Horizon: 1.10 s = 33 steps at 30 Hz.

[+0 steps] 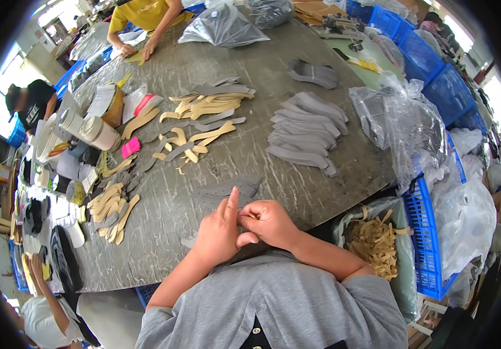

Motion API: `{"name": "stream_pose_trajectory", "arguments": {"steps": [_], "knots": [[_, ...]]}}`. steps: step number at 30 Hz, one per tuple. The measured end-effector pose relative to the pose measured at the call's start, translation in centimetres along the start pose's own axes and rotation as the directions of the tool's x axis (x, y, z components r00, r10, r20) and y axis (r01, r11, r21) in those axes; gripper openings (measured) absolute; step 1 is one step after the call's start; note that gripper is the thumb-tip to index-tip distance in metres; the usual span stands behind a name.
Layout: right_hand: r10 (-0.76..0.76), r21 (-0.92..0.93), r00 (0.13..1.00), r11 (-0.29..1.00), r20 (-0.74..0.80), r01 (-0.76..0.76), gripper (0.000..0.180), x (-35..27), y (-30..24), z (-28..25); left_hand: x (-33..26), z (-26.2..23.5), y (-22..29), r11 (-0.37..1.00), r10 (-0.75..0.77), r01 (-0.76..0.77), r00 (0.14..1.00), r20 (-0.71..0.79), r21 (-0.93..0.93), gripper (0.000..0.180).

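Note:
My left hand (218, 232) is raised near the table's front edge, index finger stretched out and thumb apart, with nothing visible in it. Against it, my right hand (270, 224) has its fingers curled into a pinch; whatever lies between them is too small or hidden to name. Just beyond both hands, a grey piece dotted with small holes (230, 189) lies flat on the table. To the right is a stack of overlapping grey curved strips (305, 131). Tan and grey curved strips (209, 107) are spread out at the left, with another tan pile (111, 209) nearer.
A lined bin of tan scraps (372, 244) stands by my right elbow, beside a blue crate (425, 232). Clear plastic bags (401, 128) hang over the table's right edge. Cups (99, 134) crowd the left side. Across the table, a person in yellow (145, 17) works.

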State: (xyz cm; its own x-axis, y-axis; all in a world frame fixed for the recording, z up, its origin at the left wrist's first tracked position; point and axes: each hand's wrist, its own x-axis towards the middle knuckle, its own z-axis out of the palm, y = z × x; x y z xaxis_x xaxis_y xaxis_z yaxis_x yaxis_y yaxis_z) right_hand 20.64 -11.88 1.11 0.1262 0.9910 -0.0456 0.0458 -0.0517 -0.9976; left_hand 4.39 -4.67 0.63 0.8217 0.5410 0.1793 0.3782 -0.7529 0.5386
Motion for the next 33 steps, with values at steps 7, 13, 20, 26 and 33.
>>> {"name": "stream_pose_trajectory", "arguments": {"steps": [7,13,20,26,33], "knots": [[0.069,0.154,0.998,0.986,0.003,-0.069,0.011,0.2,0.8,0.2,-0.1,1.2,-0.8,0.924,0.040,-0.078,0.993,-0.108,-0.374,0.101],[0.102,0.487,0.992,0.865,0.070,-0.123,0.005,0.4,0.7,-0.3,-0.3,-0.5,-0.6,0.333,-0.370,0.283,0.917,0.151,-0.900,0.044],[-0.071,0.431,0.989,0.902,0.130,0.008,0.010,1.0,-0.3,-0.4,1.6,-4.5,0.2,0.839,-0.121,0.000,0.975,-0.187,-0.544,0.029],[0.200,0.718,0.975,0.665,0.093,-0.205,0.014,1.6,0.2,-0.7,0.9,-3.1,-1.2,0.875,-0.037,-0.043,0.987,-0.155,-0.482,0.018],[0.283,0.817,0.854,0.523,-0.436,0.244,0.009,1.6,3.0,-11.2,-5.2,-6.1,-4.7,0.632,-0.570,0.515,0.815,0.103,-0.578,0.010]]}}
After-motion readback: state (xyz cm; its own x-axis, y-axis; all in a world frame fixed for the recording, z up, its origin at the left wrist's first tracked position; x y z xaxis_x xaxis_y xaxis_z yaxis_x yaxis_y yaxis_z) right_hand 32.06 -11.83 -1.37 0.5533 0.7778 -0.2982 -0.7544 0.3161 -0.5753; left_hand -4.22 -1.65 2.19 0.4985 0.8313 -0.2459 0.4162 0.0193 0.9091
